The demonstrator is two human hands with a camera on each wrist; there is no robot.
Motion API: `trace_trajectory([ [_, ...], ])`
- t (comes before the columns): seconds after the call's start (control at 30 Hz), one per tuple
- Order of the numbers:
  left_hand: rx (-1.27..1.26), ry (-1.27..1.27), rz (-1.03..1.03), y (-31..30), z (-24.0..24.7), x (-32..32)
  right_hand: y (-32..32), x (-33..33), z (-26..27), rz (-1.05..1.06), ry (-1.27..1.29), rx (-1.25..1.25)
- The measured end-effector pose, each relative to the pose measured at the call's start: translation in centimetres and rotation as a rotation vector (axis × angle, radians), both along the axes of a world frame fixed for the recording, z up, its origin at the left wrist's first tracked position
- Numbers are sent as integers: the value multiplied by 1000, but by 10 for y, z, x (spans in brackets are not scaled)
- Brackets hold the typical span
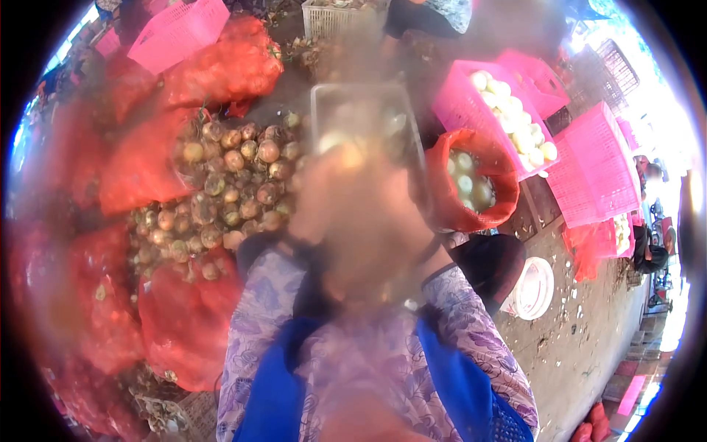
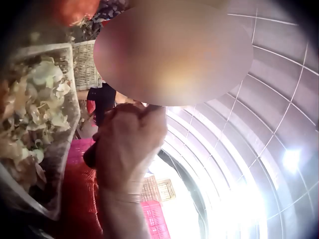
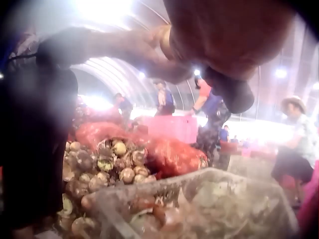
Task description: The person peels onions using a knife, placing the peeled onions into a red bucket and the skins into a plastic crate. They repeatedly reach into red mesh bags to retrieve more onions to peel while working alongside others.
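Note:
Both hands are raised close together in front of the chest, over the near end of a pale plastic tub of onion skins. My right hand has its fingers curled round a dark-handled tool; the handle's rounded end also sticks out below that hand in the right wrist view. The rest of the tool is hidden. My left hand meets the right from the other side. A blur in the head and left wrist views covers its fingers, and I cannot tell what they hold.
Unpeeled onions lie heaped on the left beside red mesh sacks. To the right stand an open red sack of peeled onions, a pink crate of more, and a white bucket. Other people are behind.

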State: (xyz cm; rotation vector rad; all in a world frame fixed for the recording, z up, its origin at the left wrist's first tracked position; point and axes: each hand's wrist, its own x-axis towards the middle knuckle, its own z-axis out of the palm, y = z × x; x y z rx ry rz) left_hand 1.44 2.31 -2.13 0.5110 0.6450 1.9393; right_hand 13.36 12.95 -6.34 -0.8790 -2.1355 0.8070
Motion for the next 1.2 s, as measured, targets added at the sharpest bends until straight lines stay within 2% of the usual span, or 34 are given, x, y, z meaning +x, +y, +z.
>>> trace_trajectory([
  [0.07, -16, -60, 51, 7, -13, -11, 3, 11, -6, -14, -45, 2],
  [0.1, 8, -33, 57, -1, 9, -9, 3, 20, -10, -18, -78, 2],
  [0.2, 34, -137, 67, -14, 14, -20, 10, 41, -18, -49, -165, 9],
  [0.3, 123, -131, 63, -4, -21, -30, 21, 40, -29, -121, -229, 62],
  [0.37, 30, 14, 89, 2, -32, -38, 29, 36, -28, -102, -224, 90],
  [0.4, -1, 65, 104, 2, -31, -40, 32, 38, -25, -49, -207, 105],
  [0.43, 11, -42, 67, 1, -30, -39, 35, 39, -23, 4, -189, 118],
  [0.5, 21, -49, 77, 1, -22, -33, 33, 40, -8, 89, -162, 154],
  [0.6, 38, -118, 47, 2, -21, -29, 23, 36, 26, 22, -244, 247],
  [0.7, 52, -107, 2, 3, -32, -24, 7, 35, 51, 86, -192, 12],
  [0.73, 55, -105, -5, 7, -34, -24, 2, 30, 51, 69, -182, 62],
  [0.8, 3, -287, -63, 14, -39, -22, -10, 21, 51, 43, -167, 161],
  [0.83, 4, -289, -65, 16, -55, -25, -16, 17, 50, 32, -160, 210],
  [0.87, -85, 90, 21, 18, -80, -31, -19, 14, 50, 22, -153, 258],
  [0.93, -171, 467, 107, 18, -89, -32, -22, 12, 66, 27, -170, 336],
  [0.97, -109, 167, 19, 16, -80, -29, -22, 11, 72, 34, -186, 413],
  [1.03, -47, -134, -69, 11, -59, -25, -16, 12, 67, 76, -158, 513],
  [1.1, -69, -220, -161, 7, -41, -22, -18, 11, 75, 116, -127, 612],
  [1.13, -69, -218, -160, 10, -49, -22, -20, 11, 80, 115, -223, 593],
  [1.17, -117, 53, -55, 11, -51, -18, -22, 10, 85, 115, -270, 583],
  [1.2, -138, 189, -3, 11, -54, -16, -24, 8, 89, 116, -318, 573],
])
